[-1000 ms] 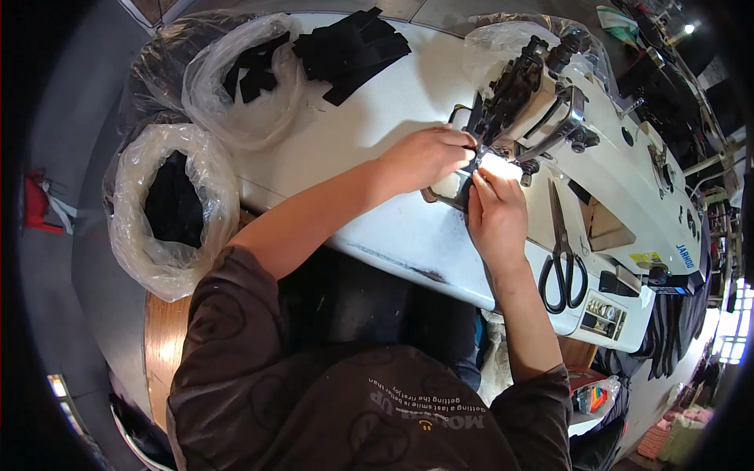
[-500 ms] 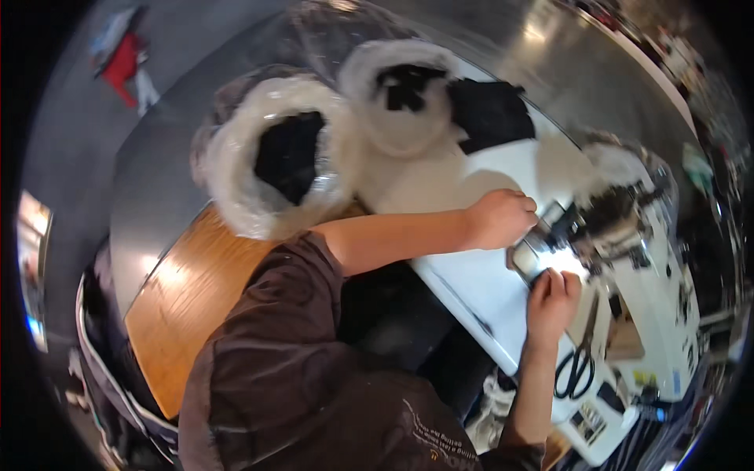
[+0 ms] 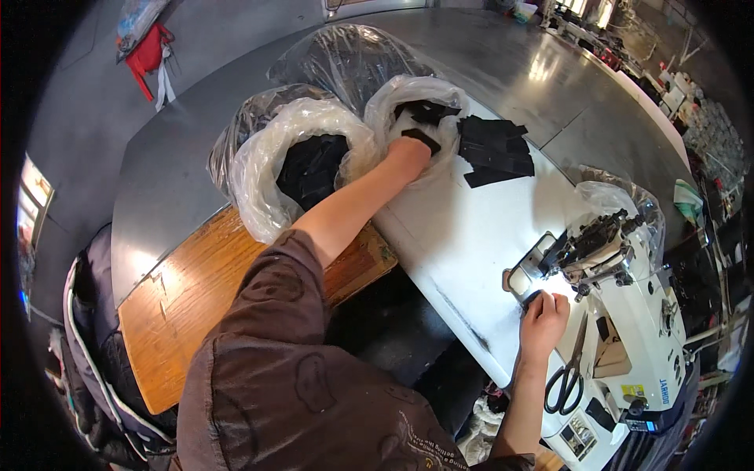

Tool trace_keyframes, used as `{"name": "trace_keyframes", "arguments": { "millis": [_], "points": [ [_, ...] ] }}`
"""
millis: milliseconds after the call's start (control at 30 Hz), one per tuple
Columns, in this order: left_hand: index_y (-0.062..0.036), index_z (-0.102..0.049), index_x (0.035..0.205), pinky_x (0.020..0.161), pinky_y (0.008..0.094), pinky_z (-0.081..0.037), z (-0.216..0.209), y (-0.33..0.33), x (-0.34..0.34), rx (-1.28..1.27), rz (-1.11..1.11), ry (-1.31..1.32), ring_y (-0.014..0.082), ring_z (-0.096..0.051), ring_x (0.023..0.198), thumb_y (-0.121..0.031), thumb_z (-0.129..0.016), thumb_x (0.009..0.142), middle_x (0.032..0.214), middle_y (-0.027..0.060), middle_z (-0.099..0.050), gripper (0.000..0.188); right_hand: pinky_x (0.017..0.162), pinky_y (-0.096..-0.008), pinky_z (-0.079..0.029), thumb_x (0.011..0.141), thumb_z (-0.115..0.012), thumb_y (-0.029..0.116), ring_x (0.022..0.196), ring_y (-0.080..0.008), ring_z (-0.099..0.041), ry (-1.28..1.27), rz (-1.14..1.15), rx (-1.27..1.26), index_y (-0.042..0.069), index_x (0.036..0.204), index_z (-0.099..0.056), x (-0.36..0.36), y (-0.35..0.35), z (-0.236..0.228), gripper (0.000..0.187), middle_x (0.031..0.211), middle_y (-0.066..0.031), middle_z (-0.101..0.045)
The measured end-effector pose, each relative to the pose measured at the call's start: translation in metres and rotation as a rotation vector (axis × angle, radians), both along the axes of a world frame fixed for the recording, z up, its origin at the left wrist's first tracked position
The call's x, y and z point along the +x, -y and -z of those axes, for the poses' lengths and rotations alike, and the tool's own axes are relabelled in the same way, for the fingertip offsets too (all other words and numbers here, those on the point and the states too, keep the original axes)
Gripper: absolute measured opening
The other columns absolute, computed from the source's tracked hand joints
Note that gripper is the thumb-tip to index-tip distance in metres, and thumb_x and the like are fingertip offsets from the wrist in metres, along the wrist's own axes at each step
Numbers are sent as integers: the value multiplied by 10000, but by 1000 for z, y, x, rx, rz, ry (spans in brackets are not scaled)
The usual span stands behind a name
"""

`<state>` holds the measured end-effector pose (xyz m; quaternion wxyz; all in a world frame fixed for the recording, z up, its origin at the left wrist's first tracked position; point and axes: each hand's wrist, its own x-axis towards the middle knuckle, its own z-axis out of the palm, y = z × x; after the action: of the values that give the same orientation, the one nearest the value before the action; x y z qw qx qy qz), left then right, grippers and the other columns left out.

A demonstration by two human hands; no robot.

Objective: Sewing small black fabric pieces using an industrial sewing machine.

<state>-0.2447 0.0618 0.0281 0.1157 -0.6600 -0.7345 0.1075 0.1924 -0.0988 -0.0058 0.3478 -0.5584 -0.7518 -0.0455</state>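
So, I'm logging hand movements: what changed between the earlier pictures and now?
The left hand moved left, from the sewing machine to an open plastic bag, where a black piece lies against it; whether gripped is unclear. The view turned left too. The right hand stayed beside the machine; the scissors lie where they were.

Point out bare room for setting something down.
Free: the white tabletop between the black fabric pieces and the sewing machine, and the wooden board left of the dark sleeve. Crowded: around the plastic bags, where the left hand is, and the machine's lit end, with the right hand and scissors close.
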Motion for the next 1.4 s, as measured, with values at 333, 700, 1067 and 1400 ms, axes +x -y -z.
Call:
{"name": "trace_keyframes", "arguments": {
  "millis": [333, 700, 1067, 1400],
  "points": [
    [-119, -707, 1089, 866, 476, -555, -99, 151, 118, -94, 805, 803, 390, -704, 973, -229, -689, 1016, 986, 116, -719, 133, 1183, -456, -469, 928, -852, 150, 1355, -337, -642, -522, -348, -157, -1, 1385, -704, -59, 34, -76, 504, 1425, -219, -691],
    [-23, -731, 1066, 730, 402, -549, 2, 120, 214, -52, 623, 1143, 290, -722, 856, -97, -696, 999, 926, 138, -737, 106, 756, -321, -560, 985, -797, 98, 826, -167, -709, -532, -175, -709, 5, 1092, -767, 67, 38, -48, 146, 945, -80, -781],
    [2, -700, 1272, 1172, 427, -494, 25, 166, 270, 102, 1165, 663, 329, -619, 1350, -143, -691, 971, 1389, 177, -668, 334, 1018, -416, -604, 929, -716, 78, 1168, -384, -738, 772, 541, -138, -23, 1375, -639, 177, -24, 3, 464, 1264, -214, -754],
    [-17, -681, 1304, 1062, 401, -571, -6, 179, 250, 231, 958, 1072, 287, -686, 1251, -159, -744, 1021, 1310, 126, -706, 322, 871, -317, -616, 1005, -735, 48, 988, -229, -762, -175, 174, -154, 8, 1276, -747, 81, 60, -74, 274, 1126, -116, -780]
  ]
}}
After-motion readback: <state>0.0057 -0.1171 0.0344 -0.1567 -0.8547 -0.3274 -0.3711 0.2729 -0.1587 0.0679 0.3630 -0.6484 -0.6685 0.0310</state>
